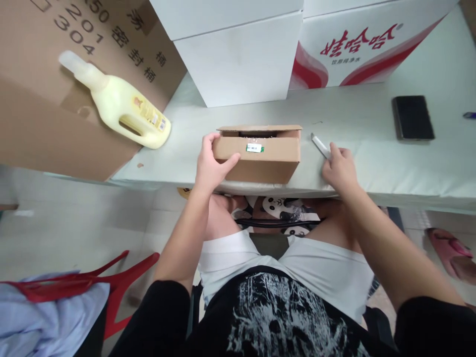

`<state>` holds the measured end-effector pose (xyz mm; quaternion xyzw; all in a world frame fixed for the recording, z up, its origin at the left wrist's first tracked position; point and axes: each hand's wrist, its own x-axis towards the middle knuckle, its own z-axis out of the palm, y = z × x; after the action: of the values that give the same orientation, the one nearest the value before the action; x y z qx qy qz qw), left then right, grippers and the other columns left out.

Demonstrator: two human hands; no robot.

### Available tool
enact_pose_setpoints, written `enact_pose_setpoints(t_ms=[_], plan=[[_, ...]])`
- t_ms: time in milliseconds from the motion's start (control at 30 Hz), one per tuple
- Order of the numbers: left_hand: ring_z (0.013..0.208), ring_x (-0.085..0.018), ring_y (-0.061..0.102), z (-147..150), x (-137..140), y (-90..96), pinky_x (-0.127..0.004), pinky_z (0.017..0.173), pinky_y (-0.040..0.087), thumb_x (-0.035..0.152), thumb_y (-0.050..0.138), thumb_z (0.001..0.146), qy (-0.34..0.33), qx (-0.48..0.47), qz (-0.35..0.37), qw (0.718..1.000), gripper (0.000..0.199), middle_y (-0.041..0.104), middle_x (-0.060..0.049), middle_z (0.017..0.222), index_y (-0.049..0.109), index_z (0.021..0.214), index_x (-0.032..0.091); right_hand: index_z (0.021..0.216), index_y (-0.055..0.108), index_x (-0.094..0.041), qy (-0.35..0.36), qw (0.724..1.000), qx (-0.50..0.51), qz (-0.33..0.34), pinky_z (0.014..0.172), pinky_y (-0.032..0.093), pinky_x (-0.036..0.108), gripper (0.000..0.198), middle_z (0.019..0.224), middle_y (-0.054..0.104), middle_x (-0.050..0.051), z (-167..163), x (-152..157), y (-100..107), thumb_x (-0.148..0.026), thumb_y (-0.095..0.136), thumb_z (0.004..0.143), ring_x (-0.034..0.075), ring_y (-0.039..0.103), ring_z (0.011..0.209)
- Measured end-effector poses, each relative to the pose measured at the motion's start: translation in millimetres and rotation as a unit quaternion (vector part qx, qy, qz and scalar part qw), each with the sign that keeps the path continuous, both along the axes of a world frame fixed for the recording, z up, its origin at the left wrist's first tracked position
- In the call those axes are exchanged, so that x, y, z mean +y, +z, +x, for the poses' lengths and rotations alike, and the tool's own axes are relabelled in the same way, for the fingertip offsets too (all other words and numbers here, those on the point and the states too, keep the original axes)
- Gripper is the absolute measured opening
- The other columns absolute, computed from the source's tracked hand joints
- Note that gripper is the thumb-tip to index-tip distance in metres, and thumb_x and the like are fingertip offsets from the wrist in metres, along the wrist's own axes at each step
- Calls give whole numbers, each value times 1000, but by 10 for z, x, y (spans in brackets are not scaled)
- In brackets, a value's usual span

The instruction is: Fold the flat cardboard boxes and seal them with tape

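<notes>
A small brown cardboard box [262, 169] stands at the front edge of the table, its top flap partly raised and a dark gap showing beneath. It carries a white and green barcode label [255, 148]. My left hand [213, 161] grips the box's left end, thumb on the near side and fingers around the far corner. To the right of the box, my right hand [340, 166] is closed around a slim white utility knife [320, 145]. The knife points up and left toward the box without touching it. What lies inside the box is hidden.
A yellow detergent bottle [128, 109] lies tilted against a large carton [44, 99] on the left. White cartons [241, 64] stand behind the box. A black phone-like object [412, 118] rests on the right. Below left is a red chair [119, 292] with clothing.
</notes>
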<state>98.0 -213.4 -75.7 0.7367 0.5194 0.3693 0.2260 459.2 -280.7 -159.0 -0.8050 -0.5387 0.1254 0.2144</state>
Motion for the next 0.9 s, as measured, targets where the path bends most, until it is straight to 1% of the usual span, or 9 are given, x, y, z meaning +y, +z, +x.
enact_pose_setpoints(t_ms=[67,133,267,367,467,567,700,800,900], plan=[[133,-31,56,-82,25,-29,-46,112,48,73,77,73,-63,-17,-11,998,89,54,-14,143,42,139,25,143,56,-11,23,999,2,49,112,38,65,63,143,51,27,-66,-12,56,-32,54,83,43,50,135],[143,-34,49,-150,11,-20,-49,118,43,75,80,68,-122,-2,-9,993,95,51,-16,148,44,141,26,141,57,-16,94,988,52,110,114,39,64,61,148,49,24,-162,-74,171,-38,56,84,41,47,140],[148,-35,46,-216,-194,78,-57,122,37,65,78,78,-151,6,37,988,66,59,-14,141,54,128,29,140,52,-25,257,936,140,195,114,45,58,56,149,53,16,-367,-313,502,-40,55,86,33,49,142],[132,-31,61,-262,-449,171,-54,114,48,52,83,78,-143,-75,104,981,58,67,-8,127,53,123,33,131,52,-30,288,913,138,254,117,42,62,48,143,57,14,-455,-535,760,-36,59,84,36,52,139],[95,-18,73,-340,-684,254,-33,87,61,36,92,71,-114,-191,146,964,65,71,1,108,55,125,38,127,51,-33,336,881,172,284,115,45,61,45,138,60,11,-484,-719,1008,-29,62,84,35,56,136],[73,-11,69,-386,-847,310,-22,70,58,29,93,71,-128,-273,68,951,67,73,8,86,56,126,42,135,51,-31,421,849,194,255,107,52,53,50,129,65,11,-515,-816,1220,-32,65,88,31,62,127],[66,-12,69,-334,-982,323,-21,63,58,35,92,72,-118,-334,-66,933,61,77,7,85,56,121,40,139,53,-22,532,815,152,171,100,56,48,63,132,66,15,-613,-848,1324,-60,65,90,31,64,125],[64,-12,69,-288,-1057,274,-22,61,59,38,95,67,-90,-363,-134,918,68,77,7,83,54,123,39,134,54,-20,537,813,164,154,99,56,49,65,128,67,16,-687,-864,1263,-65,64,88,32,64,121],[67,-14,70,-290,-1094,160,-22,60,59,40,96,64,-90,-369,-171,909,72,77,4,87,57,125,37,119,56,-22,519,811,215,161,87,57,43,45,110,66,11,-720,-887,1161,-52,68,87,25,66,100]])
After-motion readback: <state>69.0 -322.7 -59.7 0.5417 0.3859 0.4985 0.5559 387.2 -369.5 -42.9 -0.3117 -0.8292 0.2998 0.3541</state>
